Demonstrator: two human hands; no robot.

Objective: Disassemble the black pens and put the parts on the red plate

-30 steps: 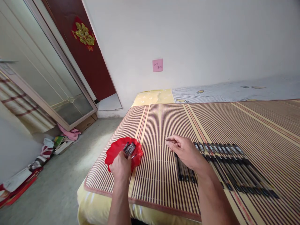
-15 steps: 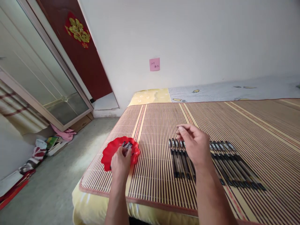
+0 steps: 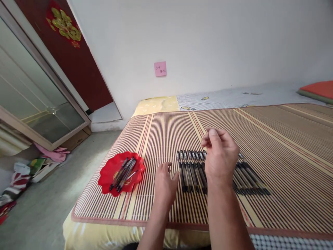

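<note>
The person stands at the foot of a bed covered by a striped bamboo mat [image 3: 273, 139]. A long row of black pens [image 3: 191, 169] lies side by side on the mat, caps pointing away from the person, and runs off to the right under the raised arm.

The left hand [image 3: 164, 180] lies palm down on the mat just beside the leftmost pen of the row. Its fingers are loosely spread, its thumb is close to that pen, and nothing shows in its grip. The right hand [image 3: 221, 156] hangs above the middle of the row, clear of the pens. Its fingers are curled in against the thumb in a narrow pinch, and I see nothing between them.

To the left, near the mat's edge, sits 1 red scalloped plate [image 3: 105, 180] with a small bunch of pens [image 3: 123, 171] lying slantwise in it, well apart from the left hand.

A pink note [image 3: 160, 68] is stuck on the white wall. A dark red door [image 3: 78, 69] with a gold ornament stands at the left, and clothes [image 3: 53, 154] lie on the floor.
</note>
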